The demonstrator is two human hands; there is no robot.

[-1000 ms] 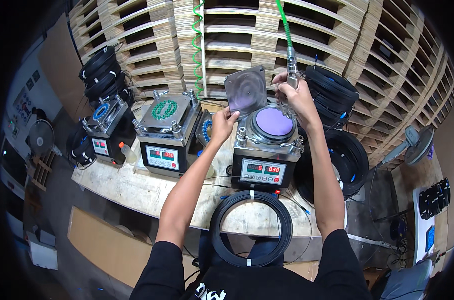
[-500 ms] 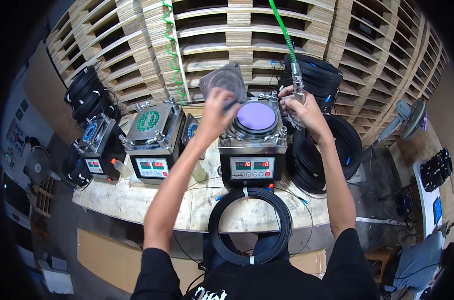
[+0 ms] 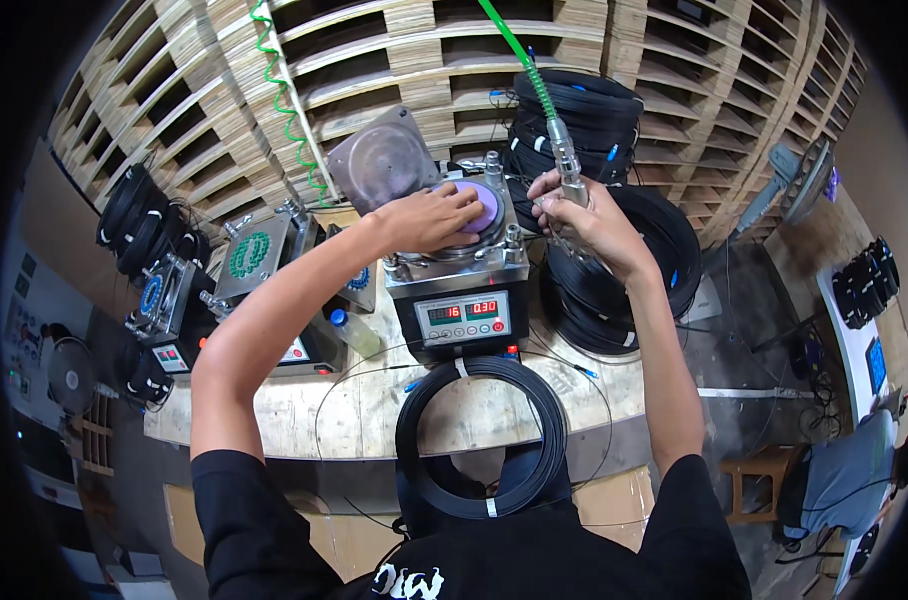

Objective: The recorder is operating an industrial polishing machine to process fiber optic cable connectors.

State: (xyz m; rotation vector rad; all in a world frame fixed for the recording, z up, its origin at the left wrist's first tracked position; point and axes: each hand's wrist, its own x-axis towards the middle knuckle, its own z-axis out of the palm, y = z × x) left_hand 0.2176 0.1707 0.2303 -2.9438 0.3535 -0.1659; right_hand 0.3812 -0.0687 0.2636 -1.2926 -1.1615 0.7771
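Observation:
My left hand (image 3: 436,218) lies across the near-left side of a round purple pad (image 3: 487,204), its fingers reaching onto the surface and its thumb hidden. The pad sits on top of a polishing machine (image 3: 464,310), a dark box with a red digital display and clamp posts at its corners. Beside the machine's right edge, my right hand (image 3: 592,218) is closed around a metal air blow gun (image 3: 571,172), which hangs from a green hose (image 3: 519,50). A square grey plate with a round face (image 3: 386,160) leans tilted behind my left hand.
A black cable coil (image 3: 410,430) spans the wooden table's (image 3: 224,420) front edge and my lap. Larger coils (image 3: 614,300) stack to the right. Two similar machines carrying green (image 3: 250,255) and blue (image 3: 152,294) rings stand left, near a blue-capped bottle (image 3: 354,332). Pallets (image 3: 454,45) rise behind.
My left hand has come down from a blurred position by the grey plate onto the purple pad. The right hand keeps hold of the blow gun. The whole view has shifted.

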